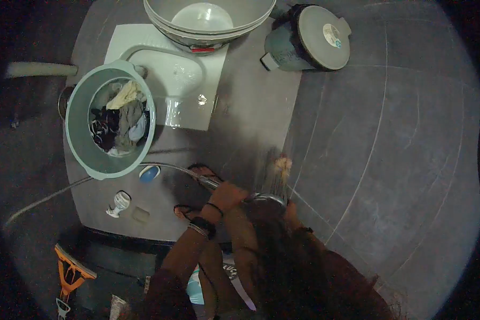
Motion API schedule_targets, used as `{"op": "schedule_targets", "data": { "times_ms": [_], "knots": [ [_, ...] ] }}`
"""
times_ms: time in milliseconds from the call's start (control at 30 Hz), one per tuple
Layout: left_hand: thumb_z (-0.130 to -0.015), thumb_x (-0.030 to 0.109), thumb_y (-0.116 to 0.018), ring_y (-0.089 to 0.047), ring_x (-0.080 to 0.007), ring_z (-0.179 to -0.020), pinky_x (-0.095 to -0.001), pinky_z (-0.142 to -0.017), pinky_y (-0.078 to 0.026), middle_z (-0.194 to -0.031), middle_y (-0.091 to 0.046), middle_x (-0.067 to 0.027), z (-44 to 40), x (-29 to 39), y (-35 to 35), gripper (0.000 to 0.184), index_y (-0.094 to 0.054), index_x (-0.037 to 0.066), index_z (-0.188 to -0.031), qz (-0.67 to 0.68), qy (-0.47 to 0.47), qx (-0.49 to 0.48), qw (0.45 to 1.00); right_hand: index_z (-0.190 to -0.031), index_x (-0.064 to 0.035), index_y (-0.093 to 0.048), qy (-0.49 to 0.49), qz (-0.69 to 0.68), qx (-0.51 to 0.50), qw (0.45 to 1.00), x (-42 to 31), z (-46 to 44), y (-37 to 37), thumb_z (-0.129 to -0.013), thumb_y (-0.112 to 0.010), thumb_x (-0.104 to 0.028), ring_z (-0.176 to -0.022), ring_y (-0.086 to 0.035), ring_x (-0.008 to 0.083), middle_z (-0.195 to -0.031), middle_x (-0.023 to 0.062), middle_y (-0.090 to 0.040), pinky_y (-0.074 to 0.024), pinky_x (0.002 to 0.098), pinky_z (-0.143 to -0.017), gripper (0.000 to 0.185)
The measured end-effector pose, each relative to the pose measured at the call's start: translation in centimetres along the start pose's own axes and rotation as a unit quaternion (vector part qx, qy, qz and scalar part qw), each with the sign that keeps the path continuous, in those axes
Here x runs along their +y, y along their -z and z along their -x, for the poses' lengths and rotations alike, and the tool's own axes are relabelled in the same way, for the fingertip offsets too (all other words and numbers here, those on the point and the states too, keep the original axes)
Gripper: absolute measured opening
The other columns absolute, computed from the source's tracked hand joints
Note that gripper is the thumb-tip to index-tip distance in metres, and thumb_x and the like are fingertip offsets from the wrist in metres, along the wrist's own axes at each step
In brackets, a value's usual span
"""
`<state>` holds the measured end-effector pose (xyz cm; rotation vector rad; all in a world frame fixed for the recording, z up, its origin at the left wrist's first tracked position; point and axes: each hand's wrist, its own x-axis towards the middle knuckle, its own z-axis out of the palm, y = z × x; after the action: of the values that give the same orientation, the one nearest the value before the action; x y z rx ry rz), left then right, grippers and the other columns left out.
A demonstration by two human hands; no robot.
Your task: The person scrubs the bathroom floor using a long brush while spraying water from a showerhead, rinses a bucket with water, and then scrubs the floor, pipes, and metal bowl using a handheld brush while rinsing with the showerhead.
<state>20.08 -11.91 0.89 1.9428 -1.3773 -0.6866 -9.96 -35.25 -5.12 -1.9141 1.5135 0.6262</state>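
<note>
My left hand [230, 196] is closed around the handle of a metal shower head [266, 198], whose hose [170, 166] runs left past a green basin. Water streams from the head toward the floor. At the right side of the shower head is my right hand [292, 216], partly hidden by dark hair; what its fingers do is not clear. The green basin [73, 125] holds wet clothes [125, 120] in several colours. Below it lie a blue and white brush [149, 173] and a white bottle-like item [121, 201].
A white squat toilet [178, 72] is set in the floor, with stacked white tubs [258, 21] behind it. A lidded bin [317, 40] stands to their right. At the lower left are an orange squeegee [72, 269] and a dark step edge [125, 238].
</note>
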Motion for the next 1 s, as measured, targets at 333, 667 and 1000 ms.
{"op": "schedule_targets", "data": {
  "times_ms": [333,667,1000],
  "knots": [
    [-0.068,0.020,-0.053,-0.057,-0.0249,-0.066,-0.0385,-0.057,-0.043,-0.067,-0.056,-0.0065,-2.1,-0.1,0.0,0.009,-0.056,0.015,-0.075,0.024,0.100,0.020,0.995,-0.098,0.0032,-0.050,-0.040,0.071,-0.034,0.996,-7.8,4.4,3.8,-0.076,-0.053,-0.025,-0.078,-0.057,0.0320,-0.085,0.0209,-0.058,-0.0458,0.0434,-0.063,0.036],
    [-0.067,0.019,-0.055,-0.056,-0.0246,-0.070,-0.0385,-0.067,-0.041,-0.068,-0.057,-0.0055,-1.7,0.0,2.5,0.009,-0.059,0.016,-0.074,-0.015,0.233,0.059,0.971,-0.102,0.0045,-0.050,-0.059,0.066,-0.029,0.996,-14.0,6.0,4.8,-0.075,-0.056,-0.030,-0.092,-0.051,0.0404,-0.096,0.0264,-0.053,-0.0419,0.0455,-0.075,0.044],
    [-0.058,0.016,-0.064,-0.054,-0.0237,-0.072,-0.0375,-0.066,-0.042,-0.075,-0.056,-0.0055,-1.3,-1.6,4.7,0.023,-0.056,0.013,-0.079,-0.007,0.377,0.144,0.915,-0.114,0.0015,-0.042,-0.016,0.042,-0.077,0.996,-11.1,3.3,3.1,-0.077,-0.056,-0.025,-0.089,-0.053,0.0323,-0.099,0.0211,-0.053,-0.0440,0.0392,-0.073,0.048]
  ]
}}
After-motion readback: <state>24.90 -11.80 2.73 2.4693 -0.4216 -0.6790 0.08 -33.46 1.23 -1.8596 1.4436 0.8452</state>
